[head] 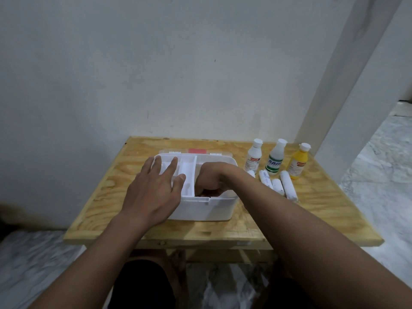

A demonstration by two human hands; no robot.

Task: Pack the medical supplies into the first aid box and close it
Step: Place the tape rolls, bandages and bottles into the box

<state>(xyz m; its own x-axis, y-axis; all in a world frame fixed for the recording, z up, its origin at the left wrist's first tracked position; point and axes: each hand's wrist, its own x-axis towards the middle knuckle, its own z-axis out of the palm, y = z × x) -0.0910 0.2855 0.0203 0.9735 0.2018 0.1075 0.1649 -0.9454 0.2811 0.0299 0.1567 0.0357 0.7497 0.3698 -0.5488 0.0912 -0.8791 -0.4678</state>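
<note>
White plastic first aid box [200, 208] sits open mid-table; the right hand [211, 177] dips inside, curled, contents unseen. Left hand [153, 186] rests flat, released, on the tray [188, 175]. Gauze rolls [287, 184] and bottles [275, 160] lie just right, nearest the right hand.

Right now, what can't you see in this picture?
Head view only:
- What the right hand holds: its fingers curl down inside the box.
- The tray under the left hand.
- The bottle labels: too small.
- One roll, mostly behind the right arm.
- The lid, behind the box.
</note>
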